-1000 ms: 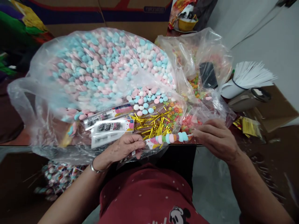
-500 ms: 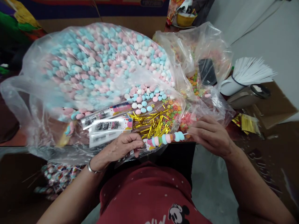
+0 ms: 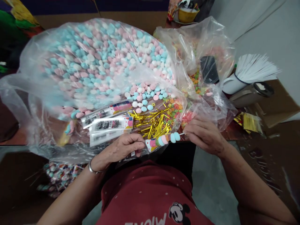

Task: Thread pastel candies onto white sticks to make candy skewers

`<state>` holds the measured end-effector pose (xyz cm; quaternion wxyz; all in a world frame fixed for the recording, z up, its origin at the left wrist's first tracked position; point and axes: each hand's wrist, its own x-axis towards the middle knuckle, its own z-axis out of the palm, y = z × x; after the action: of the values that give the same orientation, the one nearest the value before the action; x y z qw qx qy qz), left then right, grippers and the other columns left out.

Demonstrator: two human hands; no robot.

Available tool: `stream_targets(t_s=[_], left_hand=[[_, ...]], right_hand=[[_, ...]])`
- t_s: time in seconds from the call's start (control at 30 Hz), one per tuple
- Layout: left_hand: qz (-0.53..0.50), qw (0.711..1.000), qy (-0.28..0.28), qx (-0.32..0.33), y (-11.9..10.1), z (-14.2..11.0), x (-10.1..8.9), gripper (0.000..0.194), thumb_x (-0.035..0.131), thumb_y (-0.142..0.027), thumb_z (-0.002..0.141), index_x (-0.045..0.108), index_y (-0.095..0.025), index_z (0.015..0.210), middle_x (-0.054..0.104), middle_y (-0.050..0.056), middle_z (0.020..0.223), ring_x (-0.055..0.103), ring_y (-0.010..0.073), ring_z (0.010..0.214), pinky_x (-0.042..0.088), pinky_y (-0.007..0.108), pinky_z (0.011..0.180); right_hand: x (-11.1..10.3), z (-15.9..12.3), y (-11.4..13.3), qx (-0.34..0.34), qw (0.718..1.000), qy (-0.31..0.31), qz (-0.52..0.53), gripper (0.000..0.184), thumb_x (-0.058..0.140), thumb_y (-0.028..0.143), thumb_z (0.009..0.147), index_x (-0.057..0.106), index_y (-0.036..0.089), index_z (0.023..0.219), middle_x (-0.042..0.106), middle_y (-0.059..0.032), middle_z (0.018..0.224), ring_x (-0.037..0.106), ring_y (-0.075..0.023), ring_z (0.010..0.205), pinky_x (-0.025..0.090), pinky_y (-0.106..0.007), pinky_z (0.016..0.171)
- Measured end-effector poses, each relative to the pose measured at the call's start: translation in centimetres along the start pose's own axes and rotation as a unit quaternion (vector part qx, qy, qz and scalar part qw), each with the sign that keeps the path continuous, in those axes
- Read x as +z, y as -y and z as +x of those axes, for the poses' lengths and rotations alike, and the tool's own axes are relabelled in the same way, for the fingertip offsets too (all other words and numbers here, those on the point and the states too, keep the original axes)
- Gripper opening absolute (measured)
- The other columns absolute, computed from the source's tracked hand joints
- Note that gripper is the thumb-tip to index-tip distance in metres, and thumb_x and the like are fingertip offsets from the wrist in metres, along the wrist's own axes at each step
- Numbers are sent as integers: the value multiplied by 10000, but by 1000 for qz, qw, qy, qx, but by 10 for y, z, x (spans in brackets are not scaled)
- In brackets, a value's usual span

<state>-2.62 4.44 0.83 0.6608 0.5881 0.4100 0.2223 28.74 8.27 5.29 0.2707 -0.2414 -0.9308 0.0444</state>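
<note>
At the table's front edge, my left hand (image 3: 127,145) pinches a clear printed plastic sleeve (image 3: 151,145). From the right, my right hand (image 3: 201,136) grips the white stick of a candy skewer (image 3: 168,138), threaded with blue, pink and ring-shaped pieces. The skewer's far end lies inside the sleeve; its blue pieces near my right fingers are still outside. Just behind are gold twist ties (image 3: 154,125) in a loose heap. Left of them lies a stack of flat printed sleeves (image 3: 111,126). Loose marshmallow candies (image 3: 144,103) and colourful candy rings (image 3: 174,109) spread beyond.
A large clear bag of pink, blue and white candies (image 3: 100,56) fills the back left. Right of it stand another clear bag (image 3: 185,40), a dark phone-like slab (image 3: 209,70), a mug of white sticks (image 3: 232,85) and a lidded steel mug (image 3: 246,95). Wrapped skewers (image 3: 62,176) lie below left.
My right hand has moved left, pushing the candy skewer further into the sleeve. My left hand stays nearly in place, holding the sleeve.
</note>
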Motion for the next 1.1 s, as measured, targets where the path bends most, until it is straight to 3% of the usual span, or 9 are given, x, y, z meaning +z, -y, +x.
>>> stream_targets(t_s=[0.23,0.5,0.63,0.73,0.93,1.1], left_hand=[[-8,1000,5,3,6,-3,1,327,627,-451,879,642,-154,744,623,1,601,540,102,549,428,216,552],[-6,999,54,-6,4,-3,-3,374,633,-502,865,620,-160,715,586,-19,531,497,89,495,366,199,495],[-24,999,37,-24,4,-4,-1,339,630,-467,875,638,-149,756,645,15,610,538,104,545,408,215,530],[-22,997,63,-28,3,-5,1,293,614,-437,887,663,-153,840,693,35,707,568,117,608,426,221,559],[-4,995,95,-32,3,-3,5,264,640,-429,866,654,-168,901,661,-3,728,555,120,647,400,211,570],[20,992,120,-42,2,0,14,228,660,-385,858,655,-164,917,646,-8,754,555,122,681,417,219,614]], right_hand=[[3,5,0,9,998,55,-14,113,490,158,948,585,203,906,658,-23,762,559,-154,699,448,-325,715],[-1,12,-3,3,999,39,-7,94,519,162,939,597,211,919,679,-34,817,585,-160,745,463,-338,765],[3,14,1,19,995,94,1,182,457,188,972,594,199,853,648,-28,757,540,-158,698,424,-326,723],[7,14,3,36,994,107,-13,244,417,211,991,582,192,812,630,-34,731,516,-163,689,406,-325,696],[0,13,-3,-1,998,66,6,102,509,185,955,605,217,949,678,-36,833,584,-174,775,452,-358,765],[-1,19,-2,-37,994,104,17,147,474,186,972,615,213,941,672,-29,838,574,-172,802,439,-363,804]])
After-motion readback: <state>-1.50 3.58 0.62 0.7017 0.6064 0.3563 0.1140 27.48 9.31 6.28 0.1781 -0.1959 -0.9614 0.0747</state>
